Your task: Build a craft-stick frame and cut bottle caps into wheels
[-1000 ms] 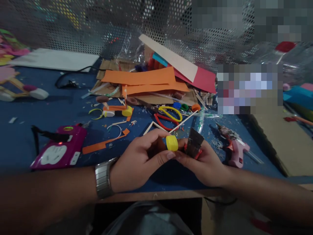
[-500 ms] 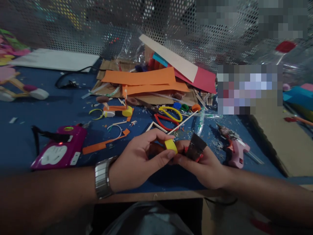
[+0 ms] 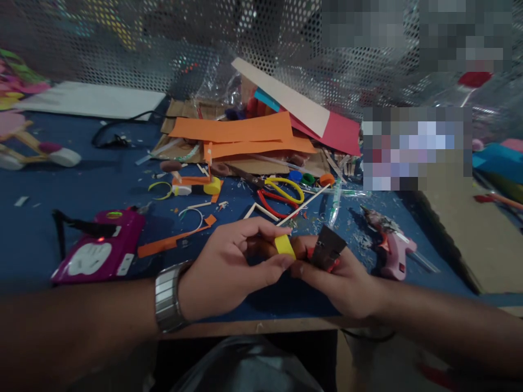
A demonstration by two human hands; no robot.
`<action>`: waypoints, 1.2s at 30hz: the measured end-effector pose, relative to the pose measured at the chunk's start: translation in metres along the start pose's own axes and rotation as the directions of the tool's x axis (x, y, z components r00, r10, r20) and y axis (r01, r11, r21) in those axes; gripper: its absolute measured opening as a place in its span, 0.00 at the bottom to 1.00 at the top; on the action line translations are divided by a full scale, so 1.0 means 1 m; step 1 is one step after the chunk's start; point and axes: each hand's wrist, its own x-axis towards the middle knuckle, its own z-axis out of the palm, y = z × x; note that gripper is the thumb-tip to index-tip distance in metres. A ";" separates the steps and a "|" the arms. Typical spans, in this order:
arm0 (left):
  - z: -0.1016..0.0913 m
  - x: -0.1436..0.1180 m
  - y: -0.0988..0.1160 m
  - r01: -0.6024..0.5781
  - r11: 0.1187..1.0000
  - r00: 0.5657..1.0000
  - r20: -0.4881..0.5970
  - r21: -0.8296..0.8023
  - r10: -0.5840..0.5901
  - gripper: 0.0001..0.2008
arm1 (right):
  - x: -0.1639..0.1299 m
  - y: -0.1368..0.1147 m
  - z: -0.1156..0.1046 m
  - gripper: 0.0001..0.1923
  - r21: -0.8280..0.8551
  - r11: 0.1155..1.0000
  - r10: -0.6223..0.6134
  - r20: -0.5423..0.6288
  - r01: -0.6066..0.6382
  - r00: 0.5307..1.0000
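One yellow cap in fingertip pinch of left hand (black piece in right hand)

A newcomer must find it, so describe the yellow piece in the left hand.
Near the front of the blue table, find the left hand with the silver wristband. The yellow piece sits between its thumb and fingers. Unlike the yellow cap farther back, it is held in a hand.
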 end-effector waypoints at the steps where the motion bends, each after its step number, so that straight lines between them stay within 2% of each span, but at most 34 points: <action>1: 0.000 0.000 0.000 0.015 1.000 1.000 0.004 -0.012 -0.015 0.15 | 0.000 -0.001 0.000 0.19 -0.015 1.000 0.000 0.003 0.000 1.000; 6: 0.000 0.000 -0.001 0.044 0.999 0.999 0.028 -0.028 -0.043 0.16 | 0.001 -0.004 -0.001 0.21 -0.061 0.998 -0.006 0.026 0.008 1.000; 14: -0.001 -0.002 -0.003 -0.023 1.000 0.999 0.023 -0.017 0.024 0.15 | 0.001 -0.006 -0.002 0.24 -0.073 0.996 -0.041 0.063 0.045 0.997; 16: -0.004 0.000 -0.001 -0.049 0.999 0.999 0.013 0.010 0.049 0.16 | -0.002 -0.005 0.000 0.25 -0.036 0.999 -0.031 0.075 0.034 0.997; 21: -0.008 0.005 0.002 -0.111 0.990 0.993 0.053 0.089 0.106 0.17 | -0.006 -0.003 0.004 0.25 0.079 0.997 0.026 0.010 -0.026 1.000; 26: -0.008 0.003 -0.001 -0.108 0.990 0.990 0.096 0.095 0.099 0.17 | -0.003 -0.003 0.002 0.26 -0.005 0.999 -0.033 0.013 0.033 0.999; 32: -0.008 0.002 -0.006 -0.024 0.999 0.990 0.144 0.047 0.017 0.25 | 0.000 -0.002 -0.001 0.19 -0.096 0.982 -0.163 -0.003 0.162 0.987; 36: -0.007 0.003 -0.004 -0.022 0.993 0.969 0.246 0.117 -0.007 0.27 | 0.001 0.000 -0.001 0.14 -0.085 0.972 -0.219 0.029 0.221 0.975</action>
